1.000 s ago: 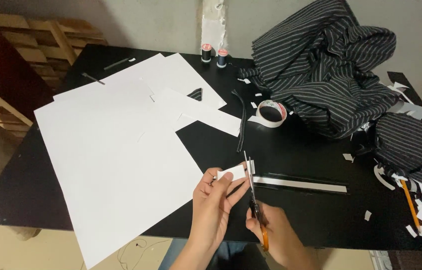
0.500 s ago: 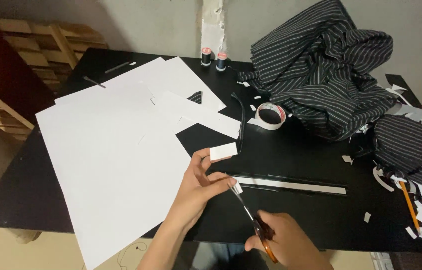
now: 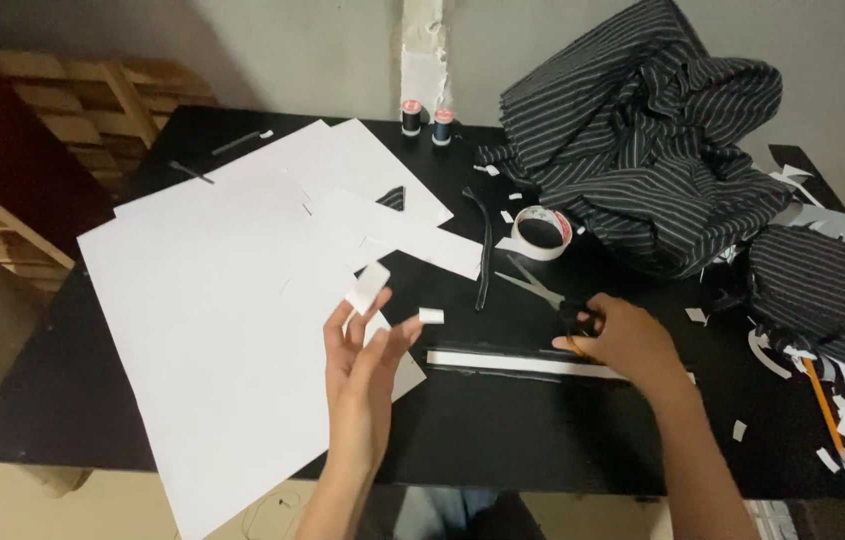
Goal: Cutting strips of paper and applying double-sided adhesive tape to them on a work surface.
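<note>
Since half a second ago the left hand [image 3: 363, 365] has lifted off the table and drawn back toward the white sheets, carrying the small white paper piece [image 3: 369, 288] up with it, while the right hand [image 3: 623, 340] has slid the scissors [image 3: 543, 293] away to the right and set them down flat.

In the head view, the left hand hovers above the edge of the large white paper sheets [image 3: 213, 320], palm turned up, fingers spread apart; the paper piece rests against its raised fingertips, pinched lightly between index finger and thumb as far as can be seen. A smaller white scrap [image 3: 432, 316] sits just right of that hand over the black table [image 3: 503, 430]; whether it lies on the surface cannot be told.

The right hand rests on the table with its fingers curled closed around the scissors' dark handles; the open blades point up and left, toward the tape roll [image 3: 541, 232]. Just below that hand lies a long white paper strip [image 3: 523, 362]. Behind the tape a heap of black striped fabric [image 3: 643, 140] fills the right rear, and two thread spools [image 3: 427, 118] stand by the wall.
</note>
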